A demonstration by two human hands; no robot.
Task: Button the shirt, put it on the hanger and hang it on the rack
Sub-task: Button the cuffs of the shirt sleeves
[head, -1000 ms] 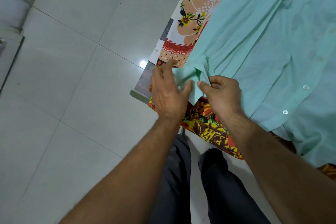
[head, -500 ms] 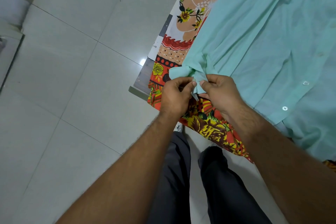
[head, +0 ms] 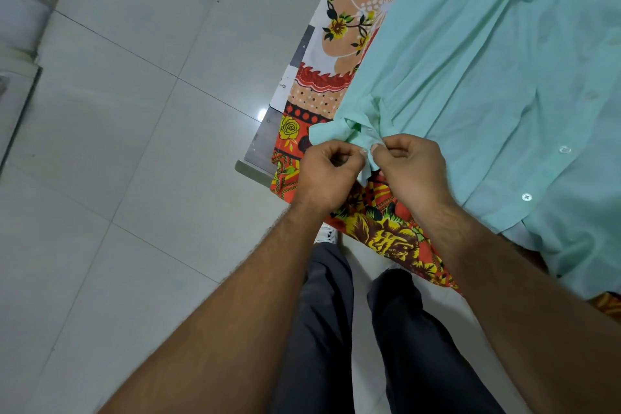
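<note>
Shirt (head: 487, 70) sleeve cuff points down-left, pinched between left hand (head: 327, 175) and right hand (head: 411, 171) fingers.

No readable text, label, brand or number appeared anywhere. The floral cloth (head: 339, 91) carried only printed flowers and dots, and the shirt (head: 487, 70) perhaps bore a tag, hidden if so.

A pale mint-green shirt (head: 487, 77) with white buttons (head: 526, 197) lies over a floral cloth (head: 336, 54) printed in orange-red, yellow, peach, white and black, with green leaves and yellow roses; the floor tiles (head: 134, 144) are glossy light grey with darker joints, and the person's trousers (head: 336, 329) are dark charcoal grey
</note>
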